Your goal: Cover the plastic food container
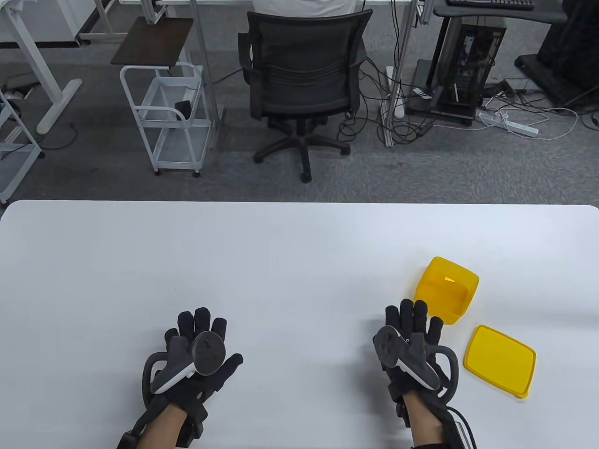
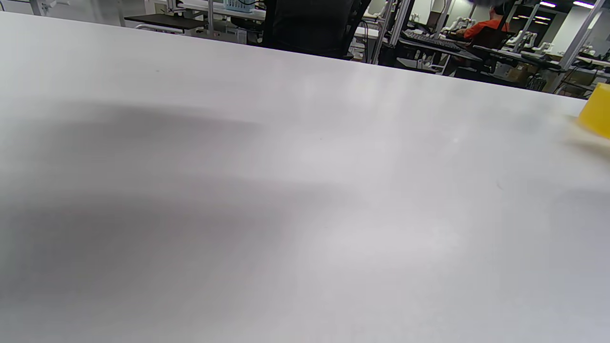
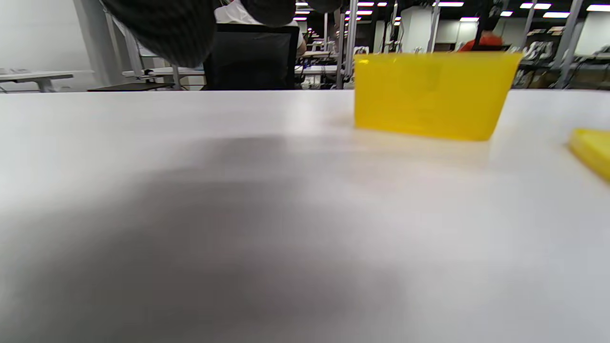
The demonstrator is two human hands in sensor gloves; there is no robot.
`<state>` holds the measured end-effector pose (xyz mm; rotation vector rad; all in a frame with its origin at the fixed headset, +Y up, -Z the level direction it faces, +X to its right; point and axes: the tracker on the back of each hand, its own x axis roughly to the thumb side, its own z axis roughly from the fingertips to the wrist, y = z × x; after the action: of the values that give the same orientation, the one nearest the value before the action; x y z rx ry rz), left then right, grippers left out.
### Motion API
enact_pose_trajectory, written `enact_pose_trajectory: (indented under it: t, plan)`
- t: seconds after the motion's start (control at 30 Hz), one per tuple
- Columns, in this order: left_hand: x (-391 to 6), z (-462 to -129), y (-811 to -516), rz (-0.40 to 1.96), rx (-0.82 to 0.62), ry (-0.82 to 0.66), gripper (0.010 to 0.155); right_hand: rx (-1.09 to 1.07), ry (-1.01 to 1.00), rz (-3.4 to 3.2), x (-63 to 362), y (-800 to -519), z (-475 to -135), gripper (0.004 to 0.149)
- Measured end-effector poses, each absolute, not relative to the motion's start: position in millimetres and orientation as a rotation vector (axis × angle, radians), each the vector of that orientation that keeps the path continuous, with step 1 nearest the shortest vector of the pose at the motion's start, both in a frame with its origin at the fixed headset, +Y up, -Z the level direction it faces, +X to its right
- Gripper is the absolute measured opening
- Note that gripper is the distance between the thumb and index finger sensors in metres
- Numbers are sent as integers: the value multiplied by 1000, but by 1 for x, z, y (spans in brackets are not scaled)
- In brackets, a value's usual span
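An open yellow plastic container stands upright on the white table at the right; it also shows in the right wrist view and at the edge of the left wrist view. Its flat yellow lid lies on the table just right of my right hand, and a corner of the lid shows in the right wrist view. My right hand lies flat, fingers spread, empty, just short of the container. My left hand lies flat and empty at the front left.
Beyond the table's far edge stand a black office chair, a white wire cart and a computer tower with cables on the floor.
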<state>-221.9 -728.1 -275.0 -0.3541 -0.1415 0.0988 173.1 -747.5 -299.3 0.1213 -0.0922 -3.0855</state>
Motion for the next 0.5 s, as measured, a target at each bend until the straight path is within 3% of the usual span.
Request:
enact_pose_trajectory:
  t: [0.3,0.5]
  plan:
    - [-215,-276,-733,93,-382,-165,83,355,-164,-2840,214,-748,-350,72]
    - [-219,-277,-733,112,-383,-146,83,400,-221,-2817,227,-754,-363,64]
